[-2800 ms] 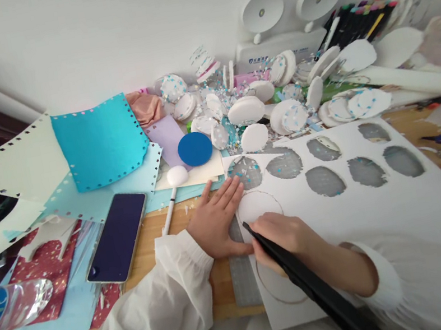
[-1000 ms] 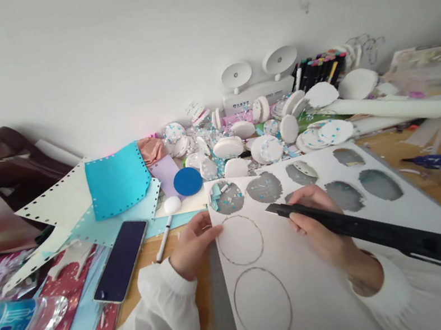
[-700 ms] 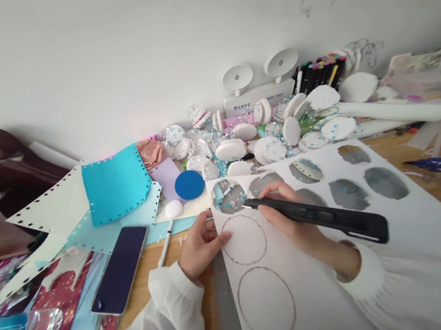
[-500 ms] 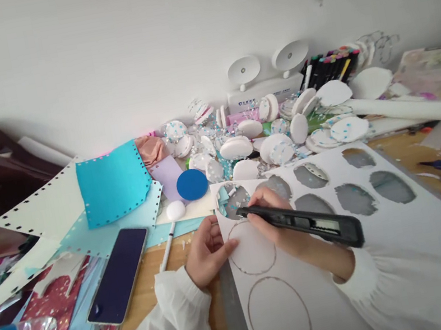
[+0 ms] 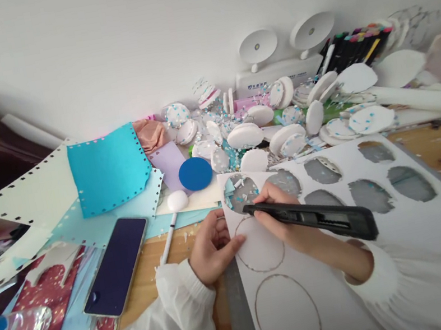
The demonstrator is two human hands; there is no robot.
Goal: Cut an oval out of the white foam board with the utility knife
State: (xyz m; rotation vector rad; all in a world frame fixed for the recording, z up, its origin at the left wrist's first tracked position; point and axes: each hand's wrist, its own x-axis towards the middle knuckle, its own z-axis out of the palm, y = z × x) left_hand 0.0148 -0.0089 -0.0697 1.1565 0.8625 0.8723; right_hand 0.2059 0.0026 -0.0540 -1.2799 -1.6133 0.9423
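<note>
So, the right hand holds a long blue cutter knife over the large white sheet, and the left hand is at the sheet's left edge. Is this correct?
Not quite: the head view shows the right hand holding a long black cutter knife, not a blue one. The rest stands.

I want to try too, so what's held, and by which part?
The right grip holds the black cutter near its front end. The left grip has its thumb on the white sheet; I can't tell if it pinches.

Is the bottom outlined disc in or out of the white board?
In: the disc shows white throughout, while gray shows through the holes above.
</note>
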